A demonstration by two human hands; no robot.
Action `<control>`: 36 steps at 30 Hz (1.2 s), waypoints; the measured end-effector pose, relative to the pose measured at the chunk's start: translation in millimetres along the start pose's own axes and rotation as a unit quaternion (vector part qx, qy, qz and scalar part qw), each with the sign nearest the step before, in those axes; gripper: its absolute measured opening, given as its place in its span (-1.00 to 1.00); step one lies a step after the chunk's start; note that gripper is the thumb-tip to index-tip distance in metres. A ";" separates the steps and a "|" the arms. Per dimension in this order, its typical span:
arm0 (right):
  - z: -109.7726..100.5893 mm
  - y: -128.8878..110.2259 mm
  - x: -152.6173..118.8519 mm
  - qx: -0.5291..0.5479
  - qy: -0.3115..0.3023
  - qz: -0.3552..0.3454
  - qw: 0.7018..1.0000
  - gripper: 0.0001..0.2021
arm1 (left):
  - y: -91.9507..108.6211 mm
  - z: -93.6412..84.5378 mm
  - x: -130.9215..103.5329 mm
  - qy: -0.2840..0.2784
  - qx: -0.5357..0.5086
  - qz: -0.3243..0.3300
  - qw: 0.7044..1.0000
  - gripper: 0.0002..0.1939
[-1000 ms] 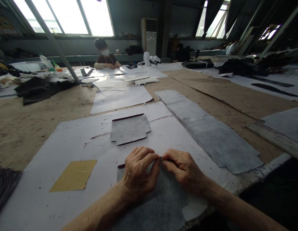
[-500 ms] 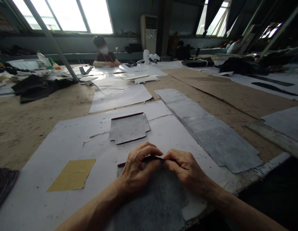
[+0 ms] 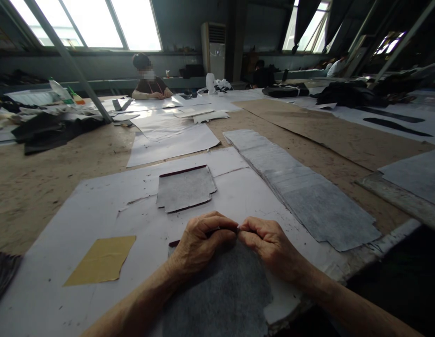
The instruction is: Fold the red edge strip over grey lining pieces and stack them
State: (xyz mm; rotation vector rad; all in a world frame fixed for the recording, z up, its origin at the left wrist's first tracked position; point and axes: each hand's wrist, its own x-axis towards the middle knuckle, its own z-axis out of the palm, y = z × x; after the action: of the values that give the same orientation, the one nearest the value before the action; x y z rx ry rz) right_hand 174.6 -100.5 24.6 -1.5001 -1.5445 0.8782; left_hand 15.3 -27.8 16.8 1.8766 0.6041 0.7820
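A grey, felt-like panel (image 3: 220, 292) lies at the near edge of the worktable, its far edge showing a dark maroon strip. On that edge, my left hand (image 3: 202, 245) is closed with fingers curved over it and thumb on the near side. My right hand (image 3: 271, 245) pinches the same edge close beside the left fingertips; the exact spot under the fingers is hidden. Farther off lies a similar grey panel (image 3: 186, 189) with notched lower corners and maroon edging. To the left rests a tan piece of paper or card (image 3: 102, 260).
A long stack of grey panels (image 3: 298, 192) lies to the right on the white sheet (image 3: 98, 206). Dark material (image 3: 4, 276) sits at the left edge. Across the table a person (image 3: 150, 82) sits working. A slanted pole (image 3: 73, 70) rises at the left.
My left fingers have come down and closed more tightly on the panel's edge, and both hands' fingertips now nearly meet. The whole view has shifted slightly.
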 end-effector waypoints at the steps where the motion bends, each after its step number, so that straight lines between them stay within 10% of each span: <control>1: 0.1 -0.4 0.2 -0.001 -0.001 0.002 1.000 -0.81 | 0.6 0.2 -0.1 0.001 0.000 0.001 1.000 -0.88; 25: 2.1 -4.6 0.0 -0.022 -0.015 0.013 1.000 -0.77 | 8.3 5.7 0.4 0.025 0.113 0.019 0.993 -0.82; 36: 10.1 5.8 -3.0 -0.146 0.061 -0.180 0.971 -0.73 | 9.0 11.1 5.3 0.013 0.106 -0.025 0.994 -0.73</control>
State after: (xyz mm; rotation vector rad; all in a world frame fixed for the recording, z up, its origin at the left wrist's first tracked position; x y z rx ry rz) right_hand 168.2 -102.7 14.7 -1.3785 -1.8344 0.3544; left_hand 27.7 -34.3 22.8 2.0381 0.7725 0.7341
